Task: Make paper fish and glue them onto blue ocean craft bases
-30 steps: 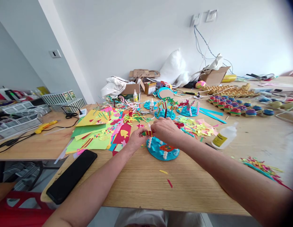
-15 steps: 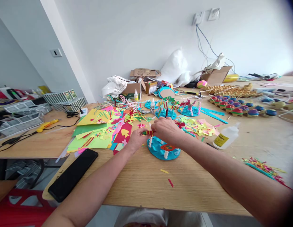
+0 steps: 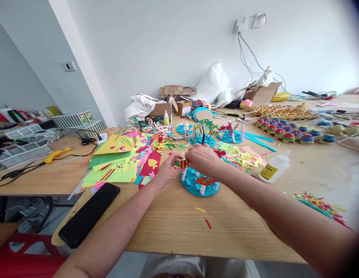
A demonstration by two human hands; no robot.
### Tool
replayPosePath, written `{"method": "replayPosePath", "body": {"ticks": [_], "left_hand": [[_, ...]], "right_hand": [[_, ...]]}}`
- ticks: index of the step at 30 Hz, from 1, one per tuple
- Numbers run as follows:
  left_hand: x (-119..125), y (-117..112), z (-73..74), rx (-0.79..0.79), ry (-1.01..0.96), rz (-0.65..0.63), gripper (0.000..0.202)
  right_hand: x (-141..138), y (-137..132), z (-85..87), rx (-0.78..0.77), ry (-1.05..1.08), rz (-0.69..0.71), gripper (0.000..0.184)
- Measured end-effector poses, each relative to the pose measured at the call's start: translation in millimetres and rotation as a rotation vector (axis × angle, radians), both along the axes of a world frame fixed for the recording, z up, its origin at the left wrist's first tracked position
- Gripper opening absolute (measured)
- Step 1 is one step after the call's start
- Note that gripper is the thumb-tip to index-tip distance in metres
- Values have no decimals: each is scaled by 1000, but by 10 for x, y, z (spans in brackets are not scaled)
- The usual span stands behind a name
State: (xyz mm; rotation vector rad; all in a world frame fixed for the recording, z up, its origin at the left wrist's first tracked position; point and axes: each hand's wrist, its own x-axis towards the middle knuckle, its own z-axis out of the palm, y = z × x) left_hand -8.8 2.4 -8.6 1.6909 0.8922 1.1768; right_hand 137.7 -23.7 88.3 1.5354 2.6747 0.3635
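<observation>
- A wooden worktop (image 3: 168, 235) fills the middle and lower frame, crowded with craft supplies toward its far side.
- A stack of coloured paper (image 3: 112, 175) spreads across the left of the frame, cut shapes and strips scattered over it.
- A black phone (image 3: 89, 215) lies at lower left, near the worktop's edge.
- Two bare hands meet at the centre. The left hand (image 3: 168, 170) pinches a small piece between thumb and fingers; the right hand (image 3: 204, 158) is bent narrow at the piece's other end, its fingertips hidden, so its grip cannot be told.
- Below them sits a round blue base (image 3: 192, 190), partly finished by the look of it: white posts (image 3: 202, 189) stand on it and decoration is in place.
- Just behind, center frame, two blue models (image 3: 231, 136) carry fuller decoration, apparently further along.
- A clear bottle (image 3: 274, 168) with a yellow label leans at right.
- An orange fish (image 3: 207, 181) already shows on the base's right half.
- The striped piece (image 3: 183, 164), red, yellow and green, is held at the base's upper left; it does not look settled there yet, though contact with the post beneath is unclear.
- Two paper scraps (image 3: 200, 210), yellow and red, lie in front.
</observation>
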Motion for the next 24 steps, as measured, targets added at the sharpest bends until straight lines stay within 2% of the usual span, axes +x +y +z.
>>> {"method": "replayPosePath", "body": {"ticks": [6,15,24], "left_hand": [[5,27,-44,-48,33,-23,21],[-8,70,-83,-63,53,-4,20],[-1,32,-42,-59,52,-8,19]], "right_hand": [[5,-1,-10,9,5,6,16],[-9,2,-14,0,-3,-2,15],[-7,-7,-11,1,0,3,16]]}}
